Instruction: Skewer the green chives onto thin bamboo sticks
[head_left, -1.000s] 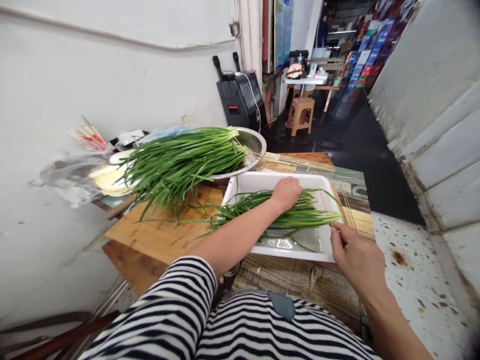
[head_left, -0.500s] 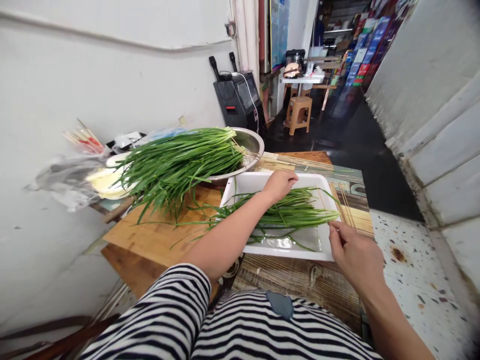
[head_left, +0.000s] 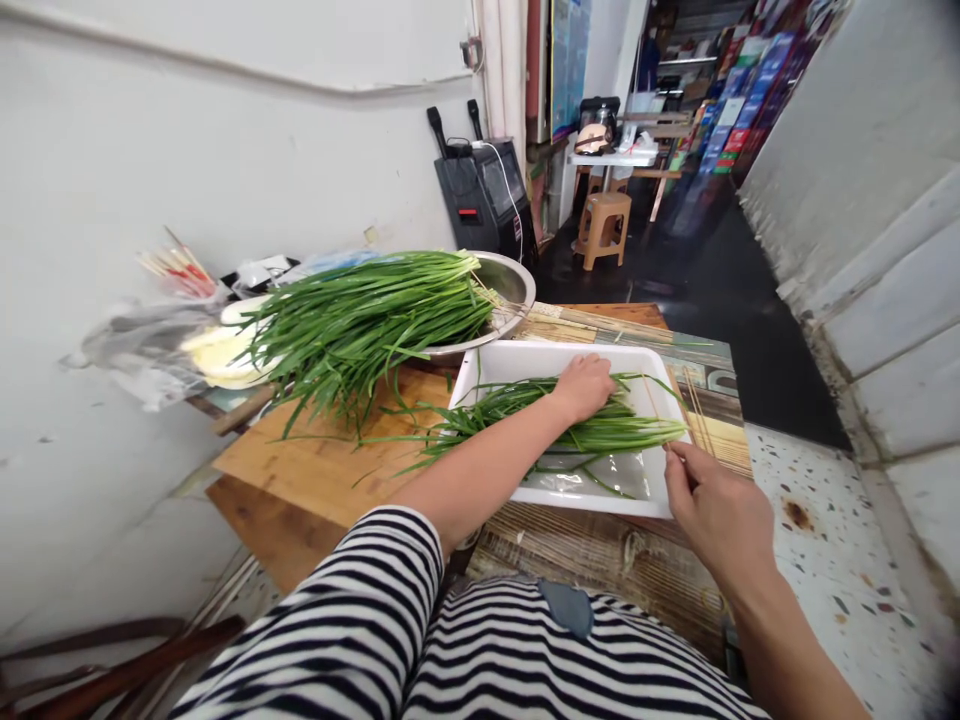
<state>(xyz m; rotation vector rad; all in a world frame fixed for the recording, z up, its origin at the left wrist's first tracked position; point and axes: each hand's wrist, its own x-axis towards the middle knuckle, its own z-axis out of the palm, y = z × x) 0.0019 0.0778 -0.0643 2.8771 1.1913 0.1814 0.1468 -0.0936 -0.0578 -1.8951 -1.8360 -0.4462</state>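
A white plastic tray holds a loose layer of long garlic chives, their pale ends toward the right. My left hand is down on these chives with its fingers curled closed among them; the fingertips are hidden. At the tray's right rim, my right hand is closed in a pinch by the pale ends. A thin bamboo skewer runs across those ends to its fingertips. Behind the tray, a large heap of chives hangs over a metal bowl.
More skewers lie right of the tray on the wood-patterned table. A wooden board sits at the left, near plastic bags. A black speaker stands by the wall, and a brown stool farther back.
My left hand has gone from above the tray's far side down and right onto the chives, its fingers now among them. My right hand keeps its pinch at the rim.
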